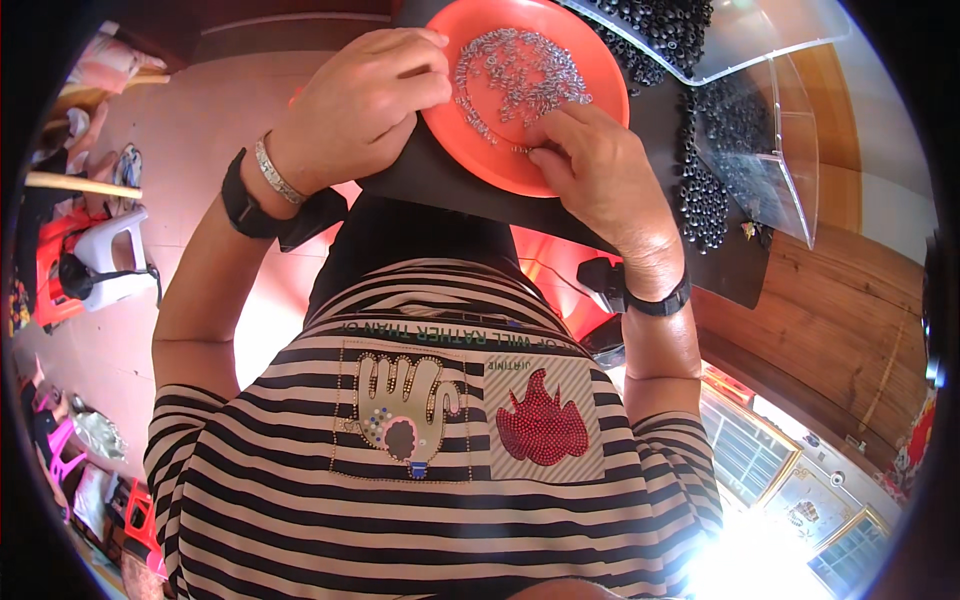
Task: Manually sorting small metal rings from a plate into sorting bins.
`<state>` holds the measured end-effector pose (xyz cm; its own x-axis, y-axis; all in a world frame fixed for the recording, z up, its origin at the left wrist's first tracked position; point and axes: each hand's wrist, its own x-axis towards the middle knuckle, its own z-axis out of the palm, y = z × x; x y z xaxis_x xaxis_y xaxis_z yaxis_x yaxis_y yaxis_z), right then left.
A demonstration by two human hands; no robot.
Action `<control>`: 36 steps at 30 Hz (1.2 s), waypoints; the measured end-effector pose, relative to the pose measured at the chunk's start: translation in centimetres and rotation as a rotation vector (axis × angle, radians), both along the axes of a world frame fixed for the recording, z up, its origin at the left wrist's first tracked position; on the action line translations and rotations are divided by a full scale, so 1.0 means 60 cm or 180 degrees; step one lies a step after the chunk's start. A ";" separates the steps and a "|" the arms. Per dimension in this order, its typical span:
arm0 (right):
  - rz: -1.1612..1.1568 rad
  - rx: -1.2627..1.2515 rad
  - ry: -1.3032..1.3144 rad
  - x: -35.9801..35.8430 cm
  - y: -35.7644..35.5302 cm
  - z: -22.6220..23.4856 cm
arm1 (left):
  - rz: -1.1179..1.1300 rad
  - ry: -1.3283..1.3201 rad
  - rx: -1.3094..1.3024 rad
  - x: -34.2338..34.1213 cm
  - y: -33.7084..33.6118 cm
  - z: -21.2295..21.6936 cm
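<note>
A round orange-red plate [450,135] holds many tiny shiny silver metal pieces [520,75], heaped in its middle with a thin curved line of them along the left and lower side. At the plate's left rim is my left hand [365,105], its fingers curled together; whatever they may hold is hidden. My right hand [605,170] reaches over the plate's lower right part, thumb and fingers bent together at the edge of the silver pieces. I cannot make out what is between those fingertips.
The plate rests on a dark tabletop [440,182]. At the right stand clear plastic bins [800,140] by heaps of small black round parts [705,205]. A wooden panel [830,310] lies beyond. Stools [115,255] and other people's limbs show at far left.
</note>
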<state>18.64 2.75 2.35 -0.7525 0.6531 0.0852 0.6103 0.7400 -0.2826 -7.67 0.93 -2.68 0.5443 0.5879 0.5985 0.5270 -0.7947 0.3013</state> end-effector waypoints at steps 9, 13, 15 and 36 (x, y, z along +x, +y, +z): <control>-0.0867 -0.1155 0.2426 -0.009 0.007 -0.008 | 0.0402 -0.1444 -0.1008 0.067 -0.015 0.040; -0.0285 -0.0664 0.2288 -0.030 0.015 0.028 | -0.0237 -0.2127 -0.2443 0.083 0.014 0.059; -0.0131 -0.0821 0.2333 -0.041 0.021 0.059 | -0.0251 -0.2728 -0.3212 0.100 0.021 0.098; 0.0683 -0.0047 0.2111 0.008 0.102 -0.015 | -0.0099 -0.2946 -0.2990 0.118 0.027 0.041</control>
